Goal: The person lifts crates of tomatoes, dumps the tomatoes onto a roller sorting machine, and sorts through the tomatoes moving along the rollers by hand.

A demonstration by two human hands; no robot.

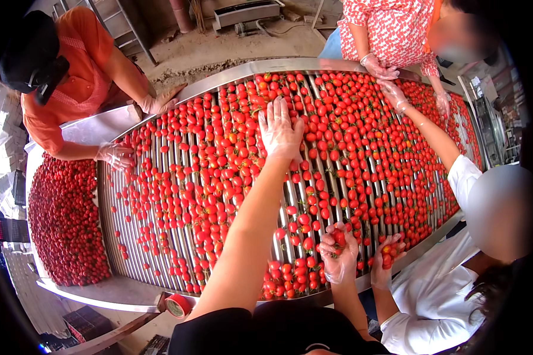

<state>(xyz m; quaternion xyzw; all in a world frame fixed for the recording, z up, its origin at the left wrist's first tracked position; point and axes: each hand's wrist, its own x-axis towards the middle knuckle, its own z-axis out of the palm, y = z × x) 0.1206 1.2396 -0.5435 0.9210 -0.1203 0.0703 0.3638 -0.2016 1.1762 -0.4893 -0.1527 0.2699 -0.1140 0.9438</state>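
Small red tomatoes [213,213] lie spread over a conveyor of metal rollers [293,202], some with green stems. My left hand [280,131], in a clear plastic glove, reaches far across the rollers. It rests palm down on tomatoes with its fingers apart; what lies under the palm is hidden. Close to the near edge, my right hand [339,262], also gloved, is turned up and curled around a few red tomatoes [338,238]. Loose tomatoes [288,277] sit on the rollers to its left.
A co-worker's gloved hand [387,257] holds tomatoes just right of mine; that person's other hand [393,95] reaches across. Two people work along the far rail [275,67]. Dense tomatoes [66,222] fill the left end. Red tape [177,306] hangs by the near rail.
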